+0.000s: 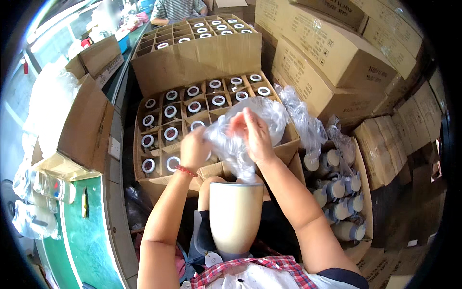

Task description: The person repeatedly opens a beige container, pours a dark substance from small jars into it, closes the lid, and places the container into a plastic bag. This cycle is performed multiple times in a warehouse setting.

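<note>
A tall cream jug (236,216) with a grey rim and base stands in my lap, a grey handle at its left side. Above it a crumpled clear plastic bag (236,144) spreads between my hands, its lower end hanging at the jug's rim. My left hand (194,150), with a red bead bracelet at the wrist, is closed on the bag's left side. My right hand (255,137) has its fingers stretched upward and its palm against the bag. Motion and plastic blur both sets of fingers.
Ahead lies an open carton (180,183) with cardboard dividers and white-ringed jars. A second divided carton (192,60) stands behind it, near another person (175,9). At right, a carton (363,192) holds cream jugs below stacked boxes (332,62). A cutter (85,202) lies on the green table (86,250).
</note>
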Tool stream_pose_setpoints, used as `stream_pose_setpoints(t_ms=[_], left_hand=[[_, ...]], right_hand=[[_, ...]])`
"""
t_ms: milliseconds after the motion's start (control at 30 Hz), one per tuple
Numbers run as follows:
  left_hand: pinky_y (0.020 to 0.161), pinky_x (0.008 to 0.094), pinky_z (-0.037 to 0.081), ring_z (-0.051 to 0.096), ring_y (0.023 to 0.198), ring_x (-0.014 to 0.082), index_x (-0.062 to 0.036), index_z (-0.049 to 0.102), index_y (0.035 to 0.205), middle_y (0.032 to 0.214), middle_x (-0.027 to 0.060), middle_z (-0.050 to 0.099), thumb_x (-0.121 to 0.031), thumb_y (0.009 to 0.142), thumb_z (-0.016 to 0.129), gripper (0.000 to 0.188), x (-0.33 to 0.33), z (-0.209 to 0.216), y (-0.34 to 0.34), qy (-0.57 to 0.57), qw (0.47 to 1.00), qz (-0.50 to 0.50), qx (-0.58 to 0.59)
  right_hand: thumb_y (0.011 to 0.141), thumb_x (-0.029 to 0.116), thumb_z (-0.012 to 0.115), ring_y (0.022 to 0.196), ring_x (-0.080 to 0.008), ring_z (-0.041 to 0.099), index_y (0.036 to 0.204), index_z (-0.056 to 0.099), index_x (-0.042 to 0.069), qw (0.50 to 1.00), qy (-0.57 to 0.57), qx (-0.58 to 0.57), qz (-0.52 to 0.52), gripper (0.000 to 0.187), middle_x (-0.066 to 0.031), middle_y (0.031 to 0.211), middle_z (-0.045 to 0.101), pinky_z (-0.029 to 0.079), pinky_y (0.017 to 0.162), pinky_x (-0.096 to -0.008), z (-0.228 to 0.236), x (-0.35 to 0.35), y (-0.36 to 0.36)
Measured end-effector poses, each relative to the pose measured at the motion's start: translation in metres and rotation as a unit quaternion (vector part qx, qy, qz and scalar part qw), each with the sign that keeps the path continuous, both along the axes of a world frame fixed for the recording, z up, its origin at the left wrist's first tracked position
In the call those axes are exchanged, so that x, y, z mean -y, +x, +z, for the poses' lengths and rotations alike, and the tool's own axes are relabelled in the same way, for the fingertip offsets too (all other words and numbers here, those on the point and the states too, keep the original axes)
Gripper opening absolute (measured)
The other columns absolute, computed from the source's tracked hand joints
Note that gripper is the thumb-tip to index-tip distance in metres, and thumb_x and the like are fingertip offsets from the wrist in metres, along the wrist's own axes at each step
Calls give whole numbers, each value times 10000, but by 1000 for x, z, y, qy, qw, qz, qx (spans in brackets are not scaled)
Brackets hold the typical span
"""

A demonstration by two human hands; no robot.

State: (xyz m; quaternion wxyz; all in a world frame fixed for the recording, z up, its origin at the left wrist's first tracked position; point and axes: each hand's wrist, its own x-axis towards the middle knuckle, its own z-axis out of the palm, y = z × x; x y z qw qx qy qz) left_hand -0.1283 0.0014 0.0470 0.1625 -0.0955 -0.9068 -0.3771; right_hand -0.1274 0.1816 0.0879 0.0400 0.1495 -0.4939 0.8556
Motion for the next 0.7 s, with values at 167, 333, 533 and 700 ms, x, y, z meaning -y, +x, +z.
stream_pose_setpoints(t_ms=[167, 333, 533, 700], left_hand=[[703, 407, 505, 670, 856, 330, -3, 572, 1046, 884, 187, 678, -13, 818, 593, 229, 39, -55, -4, 172, 980, 100, 24], [728, 246, 518, 653, 799, 151, -13, 538, 1104, 948, 59, 655, 33, 854, 554, 254, 5, -19, 18, 539, 810, -102, 208], [899, 262, 456, 547, 1046, 143, 0, 434, 1284, 1167, 80, 547, 200, 770, 467, 552, 17, -22, 43, 359, 918, -114, 121], [850, 289, 488, 588, 986, 180, -3, 519, 1139, 1045, 102, 603, 183, 735, 532, 445, 34, -33, 127, 248, 963, -86, 57]], right_hand=[[961, 379, 584, 656, -50, 509, 1003, 587, 33, 956, 247, -148, -56, 348, 4, 789, 555, 399, 555, -183, -44, -42, -17], [760, 434, 773, 1054, -351, 593, 1350, 420, 15, 789, 536, -289, -83, 805, -191, 1204, 556, 483, 898, -396, -47, -20, 8], [735, -92, 616, 862, -279, 615, 992, 590, 18, 875, 460, -145, -31, 280, -116, 960, 604, 499, 772, -330, -53, -48, 10], [834, 6, 599, 865, -286, 605, 794, 469, 52, 812, 410, -378, -175, 144, -104, 923, 587, 498, 767, -366, -43, -62, 98]])
